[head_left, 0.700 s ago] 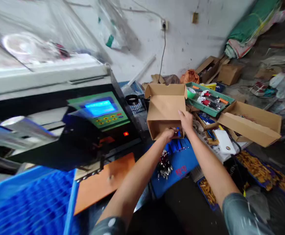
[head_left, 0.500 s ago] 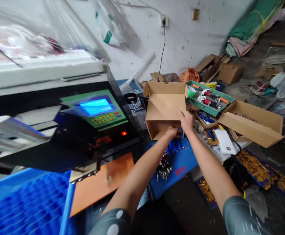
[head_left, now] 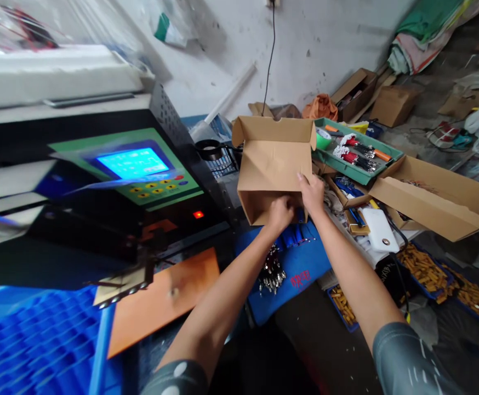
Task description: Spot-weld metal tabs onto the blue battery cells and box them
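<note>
An open cardboard box [head_left: 275,164] stands tilted in front of me, its lid raised and its opening facing me. My right hand [head_left: 312,195] grips the right edge of the box, the thumb lying on the inner cardboard. My left hand [head_left: 280,214] reaches into the mouth of the box with curled fingers; whatever they hold is hidden. Just below lie several blue-wrapped cylinders [head_left: 291,236] with wires, on a blue cloth [head_left: 295,263] with red characters. Beside them is a bundle of wires with metal ends [head_left: 272,274].
A machine with a lit display [head_left: 132,163] fills the left, above an orange board [head_left: 165,299] and a blue crate [head_left: 103,351] of blue pieces. To the right are a green tray [head_left: 357,164] of wires, another open carton [head_left: 432,197], a white power bank [head_left: 379,229] and bins of yellow-brown pieces [head_left: 422,269].
My left hand has shifted from the box's lower right corner toward the left, with its fingers now inside the opening. My right hand keeps its hold on the box. The camera view has tilted slightly.
</note>
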